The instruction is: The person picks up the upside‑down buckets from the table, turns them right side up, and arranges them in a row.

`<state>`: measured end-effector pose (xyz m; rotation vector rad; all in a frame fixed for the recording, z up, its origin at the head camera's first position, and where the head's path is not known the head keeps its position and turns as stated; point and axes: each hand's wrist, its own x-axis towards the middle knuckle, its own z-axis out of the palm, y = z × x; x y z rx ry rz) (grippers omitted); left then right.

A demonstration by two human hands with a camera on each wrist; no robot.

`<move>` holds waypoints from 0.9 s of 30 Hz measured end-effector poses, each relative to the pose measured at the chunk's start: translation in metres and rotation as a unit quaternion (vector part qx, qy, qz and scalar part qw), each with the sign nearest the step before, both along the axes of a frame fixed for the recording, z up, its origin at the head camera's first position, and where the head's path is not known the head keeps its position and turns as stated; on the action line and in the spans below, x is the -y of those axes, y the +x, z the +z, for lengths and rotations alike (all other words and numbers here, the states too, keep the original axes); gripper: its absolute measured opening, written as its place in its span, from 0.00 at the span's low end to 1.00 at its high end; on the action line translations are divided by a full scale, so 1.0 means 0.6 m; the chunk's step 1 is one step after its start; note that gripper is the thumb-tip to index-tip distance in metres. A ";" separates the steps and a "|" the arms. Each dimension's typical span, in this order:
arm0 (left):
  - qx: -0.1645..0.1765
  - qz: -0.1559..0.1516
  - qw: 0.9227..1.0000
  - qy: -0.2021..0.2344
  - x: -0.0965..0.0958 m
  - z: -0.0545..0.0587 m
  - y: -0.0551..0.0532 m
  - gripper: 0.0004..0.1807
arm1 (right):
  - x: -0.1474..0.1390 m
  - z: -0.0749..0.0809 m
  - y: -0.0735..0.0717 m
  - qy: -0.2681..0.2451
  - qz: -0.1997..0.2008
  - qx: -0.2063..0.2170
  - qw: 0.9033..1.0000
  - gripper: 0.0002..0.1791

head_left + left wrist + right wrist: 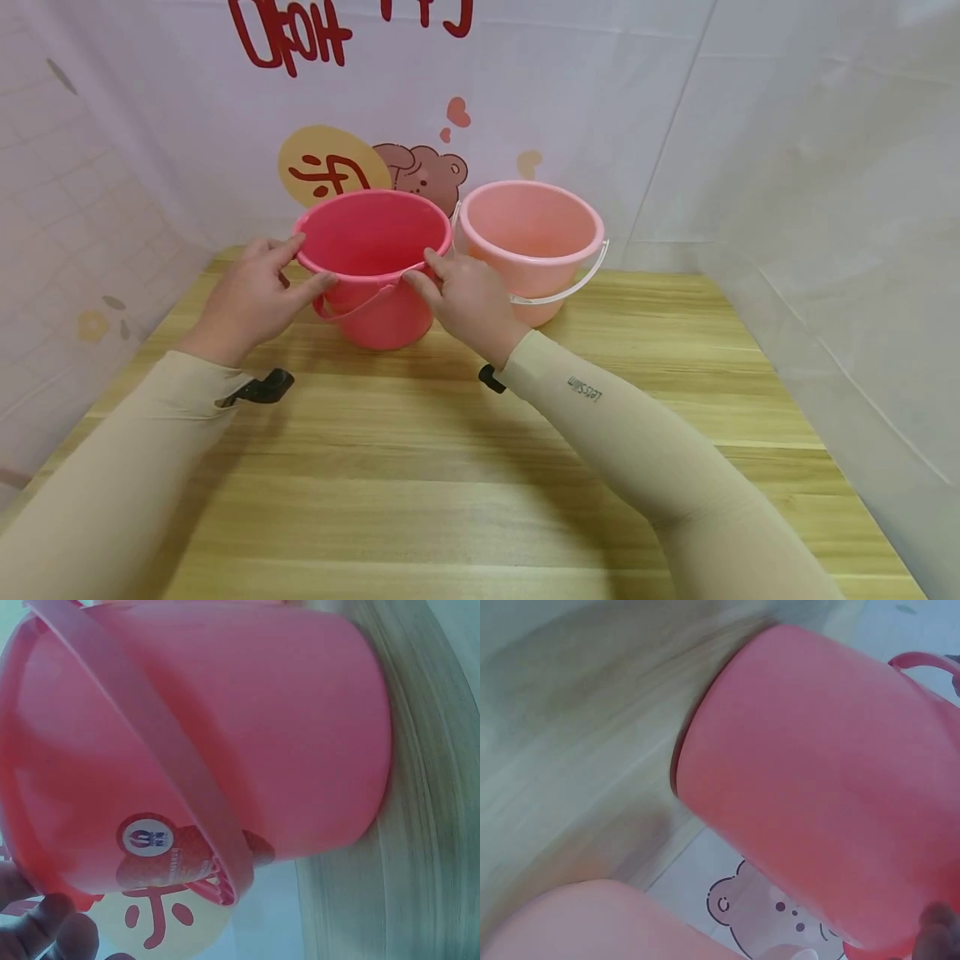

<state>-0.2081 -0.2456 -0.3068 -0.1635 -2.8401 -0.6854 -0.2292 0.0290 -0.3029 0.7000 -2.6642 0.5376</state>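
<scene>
A deep pink bucket (390,312) stands upright towards the back of the table, its mouth facing up. My left hand (251,296) grips its rim at the left, the thumb along the front. At the right front of the same rim, my right hand (480,304) pinches the edge between thumb and fingers. The bucket's pink handle (142,720) hangs down against its side. In the left wrist view, a round label (148,836) shows on the bucket wall. The right wrist view shows the bucket's base (686,761) close to the table; contact is hard to judge.
Just right of it stands a pale peach bucket (536,279) with a white handle (573,287) hanging at its front. The wooden table (360,517) is bounded by white printed cloth (600,92) at the back and sides.
</scene>
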 end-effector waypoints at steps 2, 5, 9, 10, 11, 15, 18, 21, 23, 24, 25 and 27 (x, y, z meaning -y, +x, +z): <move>-0.005 0.004 1.000 0.003 -0.003 -0.002 -0.002 0.47 | 0.000 0.002 -0.003 0.004 -0.011 0.003 1.000 0.33; -0.013 0.010 1.000 0.005 -0.006 -0.005 -0.004 0.47 | 0.002 0.005 -0.005 0.008 -0.027 0.010 1.000 0.33; -0.019 0.014 1.000 0.004 -0.010 -0.007 -0.007 0.46 | 0.005 0.009 -0.007 0.008 -0.046 0.020 0.999 0.36; -0.021 0.015 1.000 0.005 -0.011 -0.008 -0.007 0.46 | 0.006 0.009 -0.007 0.007 -0.051 0.025 0.998 0.37; -0.022 0.015 1.000 0.005 -0.012 -0.009 -0.007 0.46 | 0.007 0.010 -0.008 0.005 -0.055 0.030 0.998 0.37; -0.021 0.018 1.000 0.008 -0.017 -0.010 -0.006 0.47 | 0.008 0.010 -0.009 0.008 -0.067 0.033 0.997 0.37; -0.020 0.018 1.000 0.010 -0.021 -0.007 -0.005 0.47 | 0.009 0.007 -0.009 0.012 -0.073 0.028 0.997 0.37; -0.021 0.019 1.000 0.009 -0.024 -0.004 -0.004 0.47 | 0.009 0.006 -0.009 0.012 -0.076 0.028 0.997 0.37; -0.021 0.021 1.000 0.007 -0.026 -0.004 -0.003 0.47 | 0.010 0.006 -0.010 0.012 -0.077 0.030 0.997 0.37; -0.021 0.023 1.000 0.006 -0.026 -0.004 -0.003 0.47 | 0.010 0.007 -0.010 0.013 -0.078 0.031 0.996 0.37; -0.022 0.024 0.999 0.006 -0.027 -0.004 -0.003 0.47 | 0.010 0.007 -0.010 0.013 -0.079 0.034 0.996 0.37; -0.022 0.025 0.999 0.006 -0.028 -0.005 -0.003 0.47 | 0.010 0.008 -0.011 0.016 -0.080 0.050 0.995 0.39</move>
